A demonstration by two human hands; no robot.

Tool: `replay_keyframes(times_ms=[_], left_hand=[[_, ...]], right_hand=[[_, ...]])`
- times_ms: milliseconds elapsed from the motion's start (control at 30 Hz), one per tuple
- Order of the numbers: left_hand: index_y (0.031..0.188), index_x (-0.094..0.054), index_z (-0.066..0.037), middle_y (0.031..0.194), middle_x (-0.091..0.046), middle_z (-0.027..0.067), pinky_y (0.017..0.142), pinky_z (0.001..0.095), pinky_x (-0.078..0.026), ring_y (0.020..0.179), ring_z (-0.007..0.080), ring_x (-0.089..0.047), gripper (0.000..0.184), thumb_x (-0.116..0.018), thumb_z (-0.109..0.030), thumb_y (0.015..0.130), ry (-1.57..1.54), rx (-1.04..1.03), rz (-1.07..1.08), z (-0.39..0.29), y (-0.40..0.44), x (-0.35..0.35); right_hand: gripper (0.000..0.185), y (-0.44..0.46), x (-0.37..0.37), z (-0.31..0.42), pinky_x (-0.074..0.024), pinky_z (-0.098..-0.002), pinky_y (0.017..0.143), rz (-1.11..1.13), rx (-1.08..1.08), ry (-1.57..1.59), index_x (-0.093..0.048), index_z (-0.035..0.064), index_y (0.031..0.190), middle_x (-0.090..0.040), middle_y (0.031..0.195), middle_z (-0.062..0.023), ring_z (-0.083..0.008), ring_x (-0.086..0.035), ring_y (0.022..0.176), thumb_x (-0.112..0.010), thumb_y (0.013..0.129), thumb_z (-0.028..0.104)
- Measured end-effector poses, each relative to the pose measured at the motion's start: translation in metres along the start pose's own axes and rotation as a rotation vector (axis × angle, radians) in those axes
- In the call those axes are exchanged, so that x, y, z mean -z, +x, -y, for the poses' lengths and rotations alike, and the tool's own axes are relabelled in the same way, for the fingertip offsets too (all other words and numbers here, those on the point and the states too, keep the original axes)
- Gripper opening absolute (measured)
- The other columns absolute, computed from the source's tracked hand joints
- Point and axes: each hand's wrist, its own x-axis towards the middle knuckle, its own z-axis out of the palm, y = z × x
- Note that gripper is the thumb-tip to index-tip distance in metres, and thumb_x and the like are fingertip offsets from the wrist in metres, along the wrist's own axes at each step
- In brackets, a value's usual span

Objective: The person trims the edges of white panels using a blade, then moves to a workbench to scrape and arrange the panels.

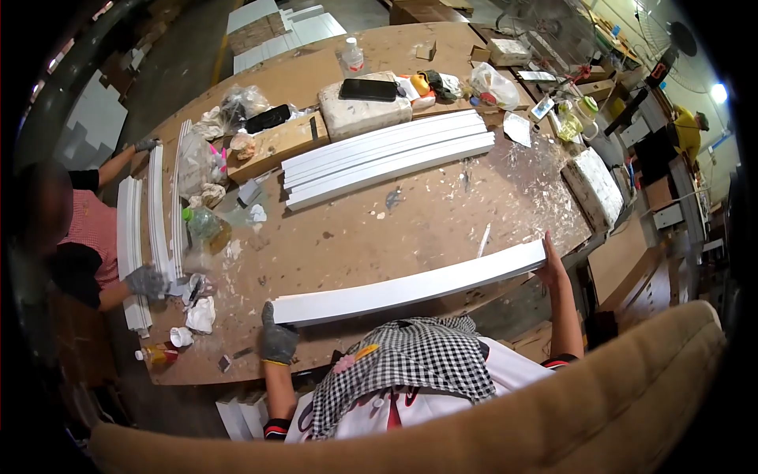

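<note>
A long white board (410, 286) spans the near side of the worktable, held by its two ends. My left hand (278, 338), in a dark grey glove, grips its left end. My right hand (552, 265) is bare and closed on the right end, with the fingers partly behind it. Whether this is one board or several pressed together, I cannot tell. Beyond it, a stack of white strips (387, 162) lies side by side on the brown tabletop (347, 237).
Across the left edge, a co-worker in grey gloves (147, 281) handles long white strips (133, 253). Bottles (207, 225), plastic bags, crumpled paper and a phone (368, 90) on a pale block (339, 117) are on the table. Another stained block (594, 189) sits at the right edge.
</note>
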Motion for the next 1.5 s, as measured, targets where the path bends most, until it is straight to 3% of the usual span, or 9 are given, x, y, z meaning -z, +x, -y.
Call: replay_keyframes(times_ms=[300,400,500,600,700,867,1000,1100,1500], left_hand=[[0.132,-0.056,0.002,0.129,-0.062,0.0133,0.107,0.0372,-0.041,0.119,0.0248,-0.058,0.05,-0.041,-0.037,0.104,0.454,-0.585,-0.128,0.016,0.005,-0.013],[0.131,-0.057,0.001,0.129,-0.061,0.0169,0.107,0.0406,-0.041,0.12,0.0299,-0.057,0.053,-0.037,-0.04,0.104,0.254,-0.55,0.053,0.025,0.015,0.007],[0.123,-0.061,0.0,0.12,-0.065,0.017,0.102,0.0427,-0.045,0.113,0.0306,-0.06,0.056,-0.035,-0.045,0.103,0.189,-0.59,-0.136,0.038,0.031,0.023],[0.119,-0.062,0.0,0.116,-0.066,0.0165,0.099,0.043,-0.046,0.109,0.0303,-0.061,0.056,-0.035,-0.046,0.103,0.113,-0.617,-0.17,0.043,0.037,0.026],[0.116,-0.063,-0.001,0.112,-0.066,0.016,0.097,0.0432,-0.047,0.105,0.03,-0.061,0.056,-0.036,-0.048,0.102,0.029,-0.625,-0.035,0.046,0.042,0.03],[0.11,-0.064,-0.001,0.105,-0.068,0.0153,0.093,0.0437,-0.049,0.098,0.0296,-0.062,0.057,-0.036,-0.05,0.101,0.015,-0.636,0.315,0.041,0.042,0.027],[0.113,-0.064,0.0,0.107,-0.068,0.0161,0.094,0.0442,-0.049,0.099,0.0311,-0.063,0.058,-0.035,-0.049,0.101,-0.138,-0.563,-0.046,0.043,0.072,0.107],[0.119,-0.063,0.001,0.112,-0.068,0.017,0.098,0.045,-0.048,0.103,0.0326,-0.063,0.059,-0.035,-0.048,0.101,0.172,-0.614,-0.134,0.04,0.027,0.024],[0.117,-0.064,0.002,0.11,-0.068,0.0168,0.096,0.0471,-0.048,0.101,0.0335,-0.063,0.06,-0.04,-0.05,0.098,-0.18,-0.479,0.177,0.055,0.052,0.044]], right_hand=[[0.094,0.005,0.007,-0.018,-0.0326,-0.0395,0.111,0.008,0.297,0.065,-0.043,0.0004,0.145,-0.048,0.146,-0.0165,-0.0281,-0.044,0.135,-0.024,0.093,0.076],[0.078,0.033,0.018,-0.042,-0.0394,-0.0383,0.106,-0.019,0.483,0.247,-0.052,-0.006,0.134,-0.058,0.131,-0.0217,-0.0311,-0.055,0.123,-0.03,0.099,0.06],[0.064,0.048,0.017,-0.051,-0.0447,-0.0434,0.101,-0.163,0.499,0.519,-0.053,-0.0081,0.125,-0.065,0.112,-0.0306,-0.0408,-0.063,0.107,-0.033,0.099,0.047],[0.071,0.049,0.009,-0.052,-0.0472,-0.0461,0.097,-0.272,0.494,0.623,-0.042,-0.0094,0.133,-0.064,0.111,-0.0334,-0.0437,-0.063,0.103,-0.034,0.097,0.051],[0.065,0.048,0.003,-0.052,-0.0531,-0.046,0.086,-0.237,0.513,0.63,-0.051,-0.0057,0.111,-0.067,0.101,-0.0316,-0.0396,-0.066,0.092,-0.042,0.093,0.056],[0.068,0.041,-0.003,-0.049,-0.0527,-0.0458,0.089,-0.286,0.485,0.59,-0.053,-0.0072,0.112,-0.067,0.105,-0.0316,-0.0393,-0.066,0.093,-0.039,0.094,0.057],[0.073,0.039,0.004,-0.048,-0.0475,-0.0458,0.098,-0.211,0.519,0.584,-0.056,-0.0102,0.118,-0.066,0.112,-0.0274,-0.0382,-0.063,0.107,-0.034,0.096,0.055],[0.074,0.058,0.019,-0.071,-0.0421,-0.0447,0.104,-0.085,0.556,0.418,-0.056,-0.0112,0.124,-0.064,0.119,-0.0248,-0.0361,-0.059,0.115,-0.025,0.097,0.05],[0.072,0.069,0.021,-0.083,-0.0473,-0.0413,0.087,-0.162,0.523,0.554,-0.061,-0.0051,0.112,-0.066,0.1,-0.0168,-0.0317,-0.062,0.094,-0.034,0.092,0.059]])
